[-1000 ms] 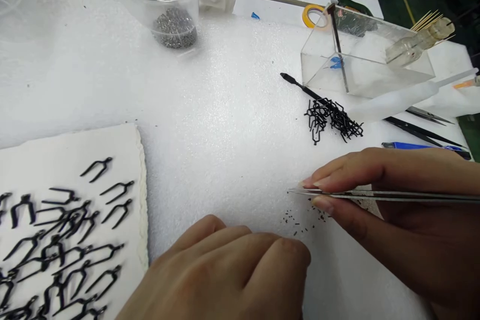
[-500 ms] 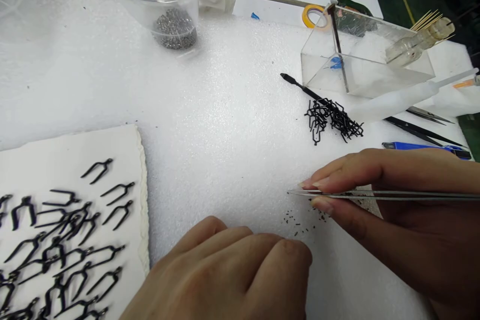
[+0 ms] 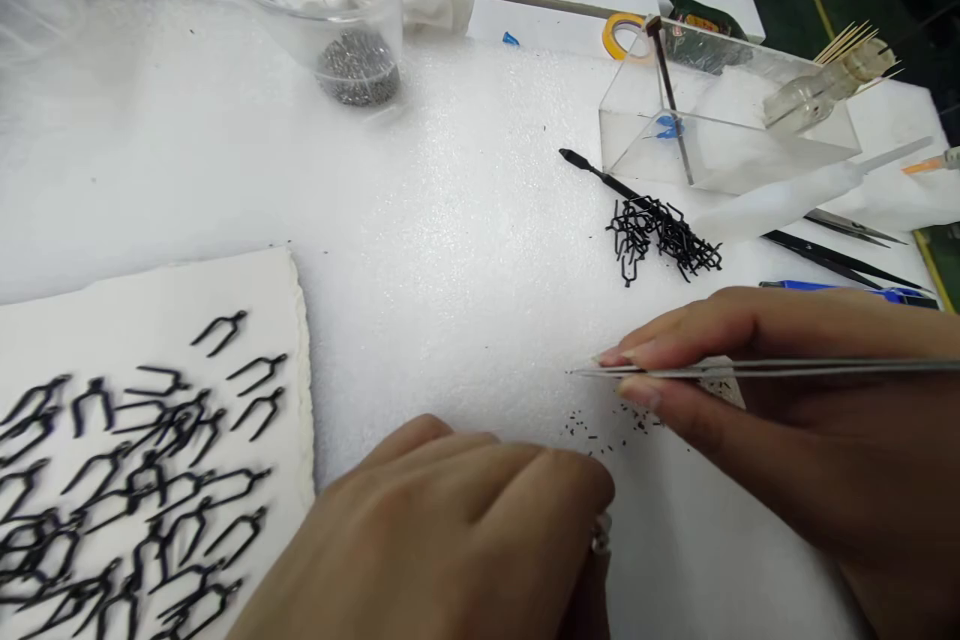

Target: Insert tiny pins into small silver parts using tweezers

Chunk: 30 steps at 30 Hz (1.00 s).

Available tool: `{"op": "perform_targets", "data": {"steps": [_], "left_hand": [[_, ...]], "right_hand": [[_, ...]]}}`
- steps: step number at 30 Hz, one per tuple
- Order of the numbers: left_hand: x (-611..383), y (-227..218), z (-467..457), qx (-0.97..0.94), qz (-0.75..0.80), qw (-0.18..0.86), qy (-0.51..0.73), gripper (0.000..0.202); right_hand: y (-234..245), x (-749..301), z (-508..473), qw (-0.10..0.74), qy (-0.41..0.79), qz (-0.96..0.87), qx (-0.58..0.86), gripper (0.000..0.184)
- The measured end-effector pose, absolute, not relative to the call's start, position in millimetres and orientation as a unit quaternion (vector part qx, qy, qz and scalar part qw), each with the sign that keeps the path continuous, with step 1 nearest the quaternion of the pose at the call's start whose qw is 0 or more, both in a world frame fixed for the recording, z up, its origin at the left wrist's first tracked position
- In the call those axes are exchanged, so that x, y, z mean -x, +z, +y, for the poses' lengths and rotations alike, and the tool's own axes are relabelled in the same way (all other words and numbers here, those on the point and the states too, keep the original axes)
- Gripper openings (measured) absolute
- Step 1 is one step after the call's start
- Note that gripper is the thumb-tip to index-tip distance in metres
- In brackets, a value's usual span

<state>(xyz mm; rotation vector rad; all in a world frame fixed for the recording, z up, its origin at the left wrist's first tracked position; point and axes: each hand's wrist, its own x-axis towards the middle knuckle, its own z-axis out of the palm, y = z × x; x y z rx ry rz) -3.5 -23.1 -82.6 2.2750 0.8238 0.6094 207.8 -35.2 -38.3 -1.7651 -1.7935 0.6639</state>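
Observation:
My right hand [image 3: 780, 410] pinches a pair of steel tweezers [image 3: 675, 371], their tip pointing left just above a scatter of tiny black specks [image 3: 600, 430] on the white foam mat [image 3: 420, 220]. My left hand [image 3: 450, 540] lies knuckles up at the bottom centre with its fingers curled under; something small and pale shows at its fingertips, and I cannot tell what it is. A white sheet [image 3: 150, 320] at the lower left carries several black forked parts [image 3: 135, 480].
A tangle of black parts [image 3: 664, 235] lies right of centre, beside a black spatula tool [image 3: 600, 175] and a clear angled box [image 3: 720, 120]. A clear cup with grey granules [image 3: 356, 70] stands at the back. Tape roll [image 3: 622, 30], spare tweezers [image 3: 855, 225], blue pen [image 3: 862, 290] at right.
The view has shifted slightly, so everything sits a little lower and further right. Both hands stay nearly still; the tweezers hold the same pose over the specks.

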Motion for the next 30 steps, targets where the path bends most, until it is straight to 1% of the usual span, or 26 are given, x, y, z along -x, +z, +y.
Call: {"op": "perform_targets", "data": {"steps": [2, 4, 6, 7, 10, 14, 19, 24, 30], "left_hand": [[2, -74, -19, -0.842, 0.353, 0.329, 0.241, 0.024], [-1, -63, -15, -0.814, 0.408, 0.329, 0.249, 0.019], [-5, -51, -11, -0.798, 0.478, 0.329, 0.163, 0.012], [-7, -46, -10, -0.786, 0.497, 0.333, 0.156, 0.008], [-12, -36, -9, -0.746, 0.547, 0.357, 0.125, 0.009], [-14, -33, -12, -0.740, 0.557, 0.362, 0.107, 0.011], [-13, -33, -13, -0.741, 0.559, 0.359, 0.101, 0.010], [-12, -34, -13, -0.741, 0.557, 0.360, 0.104, 0.010], [-14, -34, -14, -0.737, 0.558, 0.368, 0.104, 0.009]], "right_hand": [[-37, -209, -37, 0.285, 0.249, -0.632, 0.676, 0.005], [-35, -210, -41, 0.306, 0.243, -0.613, 0.687, 0.007], [-34, -211, -47, 0.324, 0.225, -0.615, 0.682, 0.012], [-33, -211, -51, 0.332, 0.220, -0.620, 0.676, 0.014], [-34, -209, -63, 0.349, 0.217, -0.624, 0.665, 0.018], [-33, -203, -70, 0.356, 0.240, -0.585, 0.688, 0.014], [-30, -202, -67, 0.314, 0.242, -0.660, 0.639, 0.014], [-31, -206, -67, 0.324, 0.230, -0.661, 0.637, 0.013], [-31, -207, -63, 0.304, 0.243, -0.681, 0.620, 0.010]]}}
